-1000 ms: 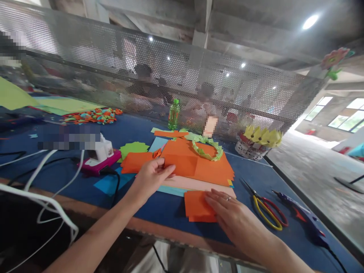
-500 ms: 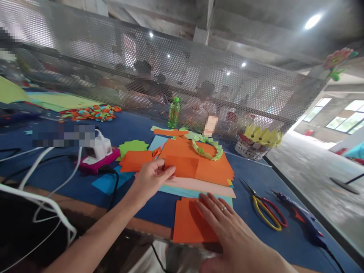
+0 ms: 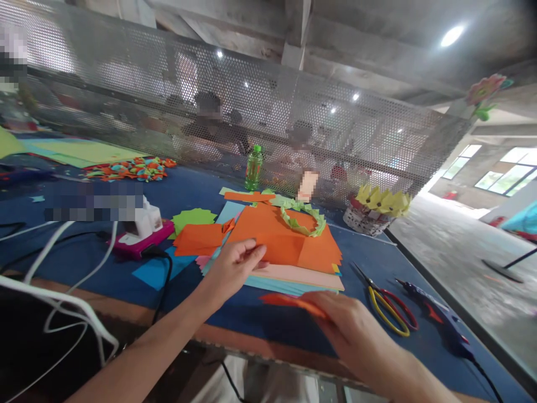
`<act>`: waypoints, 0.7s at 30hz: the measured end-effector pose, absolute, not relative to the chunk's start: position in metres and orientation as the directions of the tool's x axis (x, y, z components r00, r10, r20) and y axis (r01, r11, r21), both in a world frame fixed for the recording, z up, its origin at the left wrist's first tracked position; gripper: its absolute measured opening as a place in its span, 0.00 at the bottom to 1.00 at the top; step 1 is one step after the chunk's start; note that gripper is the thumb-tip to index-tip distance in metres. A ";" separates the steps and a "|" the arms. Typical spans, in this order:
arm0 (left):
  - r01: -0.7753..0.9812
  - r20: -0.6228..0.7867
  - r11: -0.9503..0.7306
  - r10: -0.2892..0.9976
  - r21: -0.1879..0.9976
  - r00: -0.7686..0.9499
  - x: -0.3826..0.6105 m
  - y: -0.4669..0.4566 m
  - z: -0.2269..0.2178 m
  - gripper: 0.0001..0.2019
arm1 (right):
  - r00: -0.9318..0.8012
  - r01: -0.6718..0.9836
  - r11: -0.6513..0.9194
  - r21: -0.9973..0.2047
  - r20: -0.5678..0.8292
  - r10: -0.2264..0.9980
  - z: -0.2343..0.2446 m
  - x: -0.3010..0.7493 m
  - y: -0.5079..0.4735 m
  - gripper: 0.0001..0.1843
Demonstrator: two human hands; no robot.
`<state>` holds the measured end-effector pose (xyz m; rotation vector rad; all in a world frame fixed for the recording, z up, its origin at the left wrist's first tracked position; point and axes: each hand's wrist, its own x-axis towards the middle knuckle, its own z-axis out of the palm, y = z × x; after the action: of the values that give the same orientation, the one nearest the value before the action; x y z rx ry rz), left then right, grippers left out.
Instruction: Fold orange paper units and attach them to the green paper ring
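My right hand (image 3: 352, 330) grasps orange papers (image 3: 289, 302), tilted nearly edge-on, jutting left past my fingers; thumb hidden. Scissors (image 3: 372, 299) lie to its right. Beyond, my left hand (image 3: 235, 266) pinches an orange strip (image 3: 283, 249) over the paper stack (image 3: 260, 221); green ring (image 3: 309, 230) farther off.
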<state>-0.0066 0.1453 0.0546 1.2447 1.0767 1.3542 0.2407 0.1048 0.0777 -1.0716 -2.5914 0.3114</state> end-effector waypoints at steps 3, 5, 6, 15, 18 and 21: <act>-0.101 0.158 -0.153 0.986 0.983 0.043 -0.001 0.146 0.060 0.23 | -0.623 0.700 0.628 -0.341 0.138 0.770 0.099 0.235 0.128 0.13; -0.069 0.180 -0.173 0.976 0.983 0.122 0.001 0.148 0.064 0.25 | -0.637 0.704 0.633 -0.321 0.106 0.763 0.105 0.231 0.145 0.13; -0.039 0.195 -0.191 0.967 0.981 0.166 0.000 0.149 0.065 0.25 | -0.642 0.704 0.635 -0.317 0.097 0.761 0.105 0.228 0.153 0.14; 0.181 0.194 -0.228 0.963 0.957 0.187 0.003 0.176 0.030 0.21 | -0.584 0.585 0.587 -0.560 0.211 0.784 0.077 0.222 0.185 0.08; 0.220 0.179 -0.212 0.971 0.952 0.160 0.003 0.176 0.022 0.20 | -0.530 0.463 0.540 -0.703 0.269 0.804 0.061 0.237 0.188 0.17; 0.240 0.183 -0.214 0.972 0.947 0.144 0.005 0.172 0.022 0.20 | -0.466 0.338 0.479 -0.810 0.298 0.833 0.045 0.246 0.190 0.19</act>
<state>0.0048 0.1721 0.0220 1.6049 1.1998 1.1315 0.2464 0.1896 0.0447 -0.9668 -2.0207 0.8967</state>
